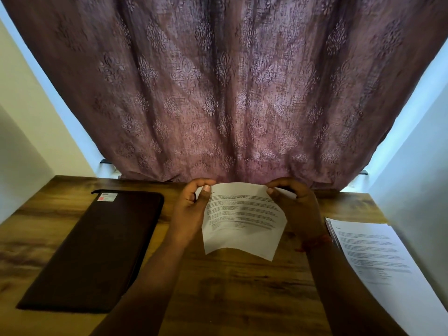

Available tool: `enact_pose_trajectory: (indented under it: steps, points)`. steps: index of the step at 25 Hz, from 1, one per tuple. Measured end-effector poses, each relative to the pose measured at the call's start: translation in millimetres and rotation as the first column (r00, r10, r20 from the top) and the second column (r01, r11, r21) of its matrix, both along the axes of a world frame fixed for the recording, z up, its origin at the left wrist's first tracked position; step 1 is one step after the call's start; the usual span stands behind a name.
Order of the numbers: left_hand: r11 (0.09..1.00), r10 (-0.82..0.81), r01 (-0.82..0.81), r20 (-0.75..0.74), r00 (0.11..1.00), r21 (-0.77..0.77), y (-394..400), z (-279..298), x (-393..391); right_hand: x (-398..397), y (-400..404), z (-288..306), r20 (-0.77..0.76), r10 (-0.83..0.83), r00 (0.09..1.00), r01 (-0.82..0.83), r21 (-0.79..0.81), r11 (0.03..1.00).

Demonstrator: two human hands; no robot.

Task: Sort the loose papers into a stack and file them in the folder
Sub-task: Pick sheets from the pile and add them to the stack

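A printed white sheet of paper (244,221) hangs upright above the middle of the wooden table (237,294). My left hand (191,209) pinches its top left corner, thumb on the front. My right hand (294,207) pinches its top right corner. The sheet's lower edge curls free above the table. A dark brown closed folder (97,248) with a small red and white label lies flat on the left. A stack of printed papers (378,260) lies at the table's right edge.
A purple patterned curtain (225,88) hangs right behind the table's far edge. White walls (26,132) close in on both sides. Bare wood shows between the folder and the stack.
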State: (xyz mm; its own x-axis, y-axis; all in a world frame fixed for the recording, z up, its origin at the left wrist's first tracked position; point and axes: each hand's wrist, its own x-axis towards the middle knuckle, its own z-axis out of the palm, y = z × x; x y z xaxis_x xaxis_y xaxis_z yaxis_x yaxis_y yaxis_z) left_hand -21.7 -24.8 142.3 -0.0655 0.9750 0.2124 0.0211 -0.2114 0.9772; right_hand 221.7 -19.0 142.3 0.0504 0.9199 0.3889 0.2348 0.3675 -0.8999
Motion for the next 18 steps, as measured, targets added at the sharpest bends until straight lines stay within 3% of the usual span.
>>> enact_pose_trajectory:
  steps: [4,6,10,15,18]
  points:
    - [0.994,-0.026,0.027,0.006,1.000,-0.108,-1.3,-7.4,7.3,-6.7,-1.8,-22.7,-0.259,-0.001,0.966,-0.049,-0.185,0.981]
    - [0.991,-0.024,0.022,-0.012,1.000,-0.134,-2.6,-7.6,13.3,-13.4,-6.0,-26.0,-0.272,-0.019,0.962,-0.056,-0.268,0.962]
    - [0.993,0.068,-0.063,0.047,0.997,-0.097,2.9,-4.7,15.8,-25.2,-9.3,-21.4,-0.303,-0.104,0.947,0.045,-0.195,0.980]
    - [0.981,0.086,-0.052,0.178,0.980,-0.187,2.0,-18.1,18.6,-36.2,-15.5,-40.9,-0.306,-0.166,0.938,0.106,-0.202,0.974]
    - [0.977,0.072,-0.035,0.171,0.983,-0.210,1.4,-22.8,15.5,-35.0,-15.4,-46.6,-0.302,-0.136,0.944,0.067,-0.230,0.971]
